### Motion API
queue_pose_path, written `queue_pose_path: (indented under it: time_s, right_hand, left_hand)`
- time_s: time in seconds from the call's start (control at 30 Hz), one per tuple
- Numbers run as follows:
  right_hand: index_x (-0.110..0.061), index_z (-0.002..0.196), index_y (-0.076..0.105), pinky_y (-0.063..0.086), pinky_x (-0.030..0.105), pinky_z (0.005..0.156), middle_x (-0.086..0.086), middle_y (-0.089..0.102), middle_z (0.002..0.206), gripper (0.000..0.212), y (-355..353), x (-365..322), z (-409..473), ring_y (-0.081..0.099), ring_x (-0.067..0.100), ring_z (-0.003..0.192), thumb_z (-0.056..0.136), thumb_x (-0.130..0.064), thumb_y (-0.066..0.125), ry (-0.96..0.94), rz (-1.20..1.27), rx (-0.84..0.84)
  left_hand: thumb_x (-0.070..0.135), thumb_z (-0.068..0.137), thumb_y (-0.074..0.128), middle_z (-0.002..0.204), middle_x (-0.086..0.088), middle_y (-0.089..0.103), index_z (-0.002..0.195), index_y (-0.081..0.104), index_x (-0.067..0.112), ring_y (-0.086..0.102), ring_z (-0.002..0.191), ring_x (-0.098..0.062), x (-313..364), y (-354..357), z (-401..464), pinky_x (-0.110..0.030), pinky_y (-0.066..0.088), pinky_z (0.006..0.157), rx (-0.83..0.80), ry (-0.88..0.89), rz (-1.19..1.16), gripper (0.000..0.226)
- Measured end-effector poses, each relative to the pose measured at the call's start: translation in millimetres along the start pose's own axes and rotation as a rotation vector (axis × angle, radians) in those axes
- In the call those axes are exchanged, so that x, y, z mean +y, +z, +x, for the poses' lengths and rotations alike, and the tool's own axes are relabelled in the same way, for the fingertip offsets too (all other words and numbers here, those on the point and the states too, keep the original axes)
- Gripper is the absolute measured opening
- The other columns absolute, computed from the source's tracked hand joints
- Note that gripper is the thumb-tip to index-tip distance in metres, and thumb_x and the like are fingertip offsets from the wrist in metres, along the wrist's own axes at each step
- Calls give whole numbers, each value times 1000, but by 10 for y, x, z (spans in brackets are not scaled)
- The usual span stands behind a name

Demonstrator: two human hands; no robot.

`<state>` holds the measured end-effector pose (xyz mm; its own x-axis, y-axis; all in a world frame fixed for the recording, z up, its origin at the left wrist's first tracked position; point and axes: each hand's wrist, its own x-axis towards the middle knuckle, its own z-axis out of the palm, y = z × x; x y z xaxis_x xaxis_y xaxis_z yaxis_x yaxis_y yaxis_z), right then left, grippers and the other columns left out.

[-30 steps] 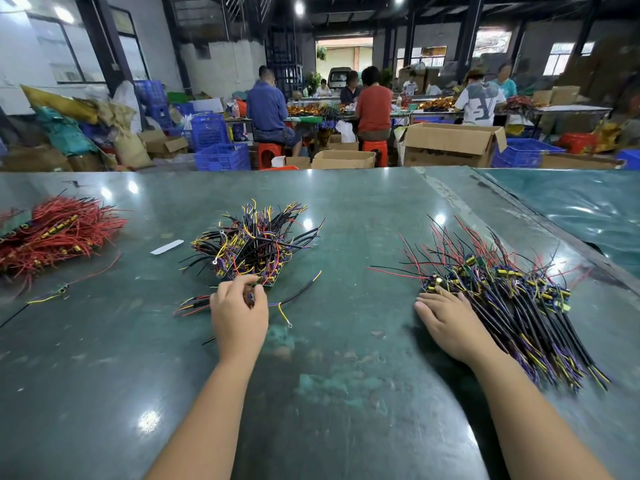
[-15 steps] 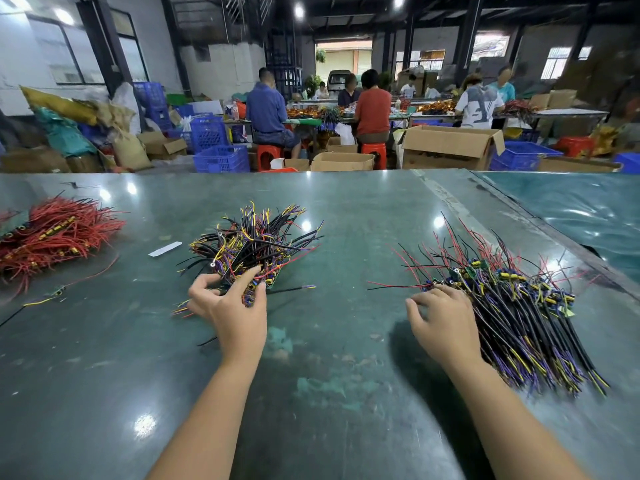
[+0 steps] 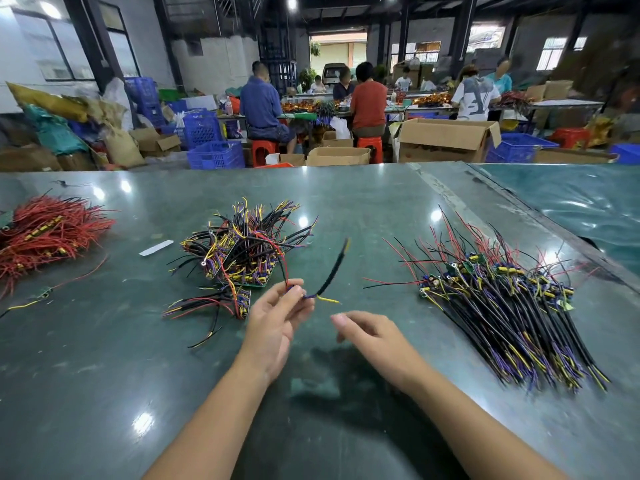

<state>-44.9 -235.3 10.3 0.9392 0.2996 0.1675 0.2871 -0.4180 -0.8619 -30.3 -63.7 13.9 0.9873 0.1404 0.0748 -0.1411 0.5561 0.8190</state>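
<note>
Moved: the left hand [image 3: 273,323] has left the near edge of the middle pile [image 3: 242,244] and come up to frame centre with one lead; the right hand [image 3: 374,336] has come off the near end of the right pile [image 3: 502,306] and swung in towards the left hand
Left hand: lower centre, palm turned up and to the right; thumb and fingertips [image 3: 294,292] pinched together on the lower end of a black-sleeved lead [image 3: 331,271]
Lead: held above the table [image 3: 346,202], just right of the middle pile; it arcs up and right from the fingers, blurred; a short yellow tail sticks out to the right at its lower end; a thin red wire runs from the pinch up into the middle pile
Right hand: just right of the left hand, apart from it; fingers loose and spread, holding nothing; index tip points left, below the yellow tail
Middle pile: centre left, a tangle of black, yellow, red and purple leads
Loose bunch [image 3: 214,303]: just below the middle pile, left of the left hand
Right pile: right half of frame, leads fanned towards the lower right
Red pile [image 3: 45,230]: left edge
White strip [image 3: 156,247]: between red pile and middle pile
</note>
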Motion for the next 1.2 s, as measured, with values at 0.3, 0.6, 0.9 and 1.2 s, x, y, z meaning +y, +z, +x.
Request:
queue_pose_path:
  time_s: [0.3, 0.6, 0.9, 1.2]
  right_hand:
    - [-36, 135, 39, 37, 4, 75, -18, 54, 112, 79, 23, -3, 6, 52, -6, 86, 67, -63, 67, -9, 84, 272]
    - [-18, 107, 70, 42, 18, 88, -7, 69, 102, 21, 57, 22, -21, 58, 3, 98, 95, -25, 54, -152, -166, 77]
    - [-3, 90, 71, 49, 19, 74, -4, 73, 79, 7, 19, 33, 18, 64, 3, 76, 87, -3, 64, -101, 322, 22]
    - [0, 86, 69, 48, 19, 64, -1, 70, 70, 6, -18, 16, 35, 60, 7, 62, 85, 2, 64, -50, 502, 44]
  left_hand:
    - [7, 87, 62, 72, 3, 73, 78, 74, 20, 66, 65, -4, -132, 66, -118, -17, 52, 61, -138, 35, 481, 20]
    - [1, 85, 65, 87, -3, 61, 76, 77, 29, 61, 80, -1, -197, 57, -106, -14, 46, 75, -178, 216, 607, 31]
    - [14, 91, 57, 57, 5, 63, 75, 76, 21, 55, 57, -7, -141, 78, -142, -18, 48, 56, -262, 63, 592, 25]
    - [12, 97, 49, 64, -1, 67, 79, 72, 12, 61, 54, -8, -178, 46, -82, -19, 50, 53, -176, 2, 492, 29]
